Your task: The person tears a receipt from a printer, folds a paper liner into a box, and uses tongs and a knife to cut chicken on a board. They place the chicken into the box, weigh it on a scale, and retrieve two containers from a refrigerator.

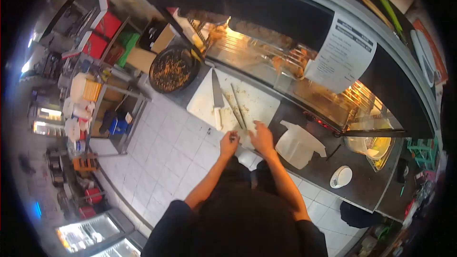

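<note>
At the near edge of a white cutting board [266, 107], both my hands are close together. My left hand [229, 144] is curled closed; a small dark spot shows at its fingers, and I cannot make out what is in them. My right hand [262, 139] has its fingers apart, beside the near end of metal tongs [239, 109]. Those tongs lie lengthwise on the board among brown crumbs. To their left rests a knife [217, 96], its white handle toward me. Something pale, too blurred to name, lies between my hands.
A round black pan [173, 69] of browned bits stands left of the board. Right of it are a white plastic container [296, 145] and a small white scale [341, 177]. A lit glass display case [252, 62] runs behind, with a printed sheet [342, 54] hanging on it.
</note>
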{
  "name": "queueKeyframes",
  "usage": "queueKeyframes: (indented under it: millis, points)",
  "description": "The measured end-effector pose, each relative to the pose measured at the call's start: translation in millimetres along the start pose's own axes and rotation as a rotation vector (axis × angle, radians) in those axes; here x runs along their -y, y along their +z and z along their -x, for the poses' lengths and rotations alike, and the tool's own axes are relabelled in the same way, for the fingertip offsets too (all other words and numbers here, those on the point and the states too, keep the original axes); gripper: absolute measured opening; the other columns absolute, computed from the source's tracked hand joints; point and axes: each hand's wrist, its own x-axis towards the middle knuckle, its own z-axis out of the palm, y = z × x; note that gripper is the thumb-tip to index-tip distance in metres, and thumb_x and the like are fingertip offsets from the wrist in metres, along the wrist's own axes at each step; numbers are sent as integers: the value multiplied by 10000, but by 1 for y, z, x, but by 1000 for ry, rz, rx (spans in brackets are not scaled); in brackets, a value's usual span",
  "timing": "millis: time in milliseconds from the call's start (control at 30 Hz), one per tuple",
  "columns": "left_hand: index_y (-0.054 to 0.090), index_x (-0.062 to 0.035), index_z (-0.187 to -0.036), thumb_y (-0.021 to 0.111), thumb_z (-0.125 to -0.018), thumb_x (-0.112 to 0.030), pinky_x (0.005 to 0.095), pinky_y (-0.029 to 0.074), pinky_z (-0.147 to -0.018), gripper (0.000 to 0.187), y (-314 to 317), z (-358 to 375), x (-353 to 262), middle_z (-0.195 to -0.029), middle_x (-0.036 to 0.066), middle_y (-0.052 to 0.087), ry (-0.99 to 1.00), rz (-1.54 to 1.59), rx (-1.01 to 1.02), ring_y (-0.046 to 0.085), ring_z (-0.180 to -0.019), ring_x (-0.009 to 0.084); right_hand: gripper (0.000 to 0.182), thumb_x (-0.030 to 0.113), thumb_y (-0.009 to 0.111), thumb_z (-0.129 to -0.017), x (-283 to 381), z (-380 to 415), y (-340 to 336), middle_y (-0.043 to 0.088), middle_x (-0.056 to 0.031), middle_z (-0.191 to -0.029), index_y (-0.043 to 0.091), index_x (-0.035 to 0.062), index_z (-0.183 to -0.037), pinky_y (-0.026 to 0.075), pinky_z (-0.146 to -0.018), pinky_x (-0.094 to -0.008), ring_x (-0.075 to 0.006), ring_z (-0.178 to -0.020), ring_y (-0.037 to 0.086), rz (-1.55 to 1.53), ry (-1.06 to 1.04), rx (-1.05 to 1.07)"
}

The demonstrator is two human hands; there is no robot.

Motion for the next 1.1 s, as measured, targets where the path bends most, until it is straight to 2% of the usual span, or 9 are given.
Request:
queueKeyframes:
  millis: [133, 300, 367, 433, 533, 633, 800, 933, 1100]
  points:
    - [637, -30, -1064, 688, -816, -108, 310, 512, -701, 265, -32, -6, -21, -936, 104, 676, 114, 3, 110, 649, -842, 190, 544, 192, 671, -781, -3, -31, 94, 563, -239, -1057, 464, 3, -1247, 495, -795, -483, -422, -991, 554, 322, 129, 186]
    - [618, -40, -1090, 668, -839, -115, 356, 502, -776, 266, -83, -37, -66, -1038, 105, 659, 323, -112, 208, 638, -914, 236, 471, 176, 638, -785, -3, -29, 129, 572, -249, -1025, 489, -24, -1185, 502, -770, -498, -445, -937, 572, 358, 261, 39]
    - [616, -51, -1111, 655, -834, -93, 398, 463, -880, 283, -74, -48, -108, -1109, 123, 630, 696, -120, 235, 602, -1003, 281, 415, 163, 620, -789, 11, -9, 109, 575, -252, -1019, 513, -28, -1142, 507, -751, -504, -445, -906, 591, 320, 323, -46]
    - [605, -47, -1141, 644, -832, -109, 436, 408, -972, 317, -57, -37, -176, -1177, 136, 601, 910, -118, 390, 555, -1111, 309, 338, 220, 606, -798, 32, 9, 86, 604, -290, -950, 544, -44, -1000, 501, -742, -525, -466, -847, 612, -201, 467, -167]
    - [585, -64, -1206, 620, -839, -121, 454, 336, -1066, 373, -2, -24, -251, -1247, 120, 578, 1374, -90, 590, 486, -1240, 301, 347, 286, 592, -816, 10, 58, 81, 635, -298, -866, 584, -44, -920, 494, -742, -528, -459, -816, 633, 3, 252, -234]
    - [524, -84, -1320, 599, -854, -170, 469, 264, -1124, 479, 72, -19, -303, -1382, 99, 490, 1786, -290, 621, 386, -1346, 269, 422, 404, 584, -875, 69, 102, -1, 663, -252, -828, 654, -2, -968, 510, -713, -467, -398, -811, 659, -230, 746, -110]
    - [422, -123, -1422, 527, -902, -253, 467, 250, -1124, 546, 148, -73, -341, -1499, 57, 366, 1975, -564, 489, 312, -1393, 195, 384, 409, 588, -928, 89, 196, -40, 628, -59, -670, 670, 42, -1001, 455, -538, -292, -124, -603, 576, -519, 877, -279]
    - [354, -163, -1466, 472, -939, -330, 453, 253, -1116, 565, 133, -112, -328, -1523, -11, 338, 2079, -964, 191, 298, -1395, 123, 287, 283, 626, -920, 96, 246, -66, 618, -8, -639, 682, 43, -1066, 402, -464, -223, -60, -523, 520, -755, 980, -569]
    - [349, -165, -1473, 413, -978, -329, 467, 220, -1125, 525, 86, -134, -301, -1521, -10, 342, 1875, -1033, 173, 291, -1400, 143, 235, 223, 689, -863, 73, 284, -125, 640, -41, -642, 706, 36, -1004, 417, -500, -251, -77, -536, 547, -426, 912, -910]
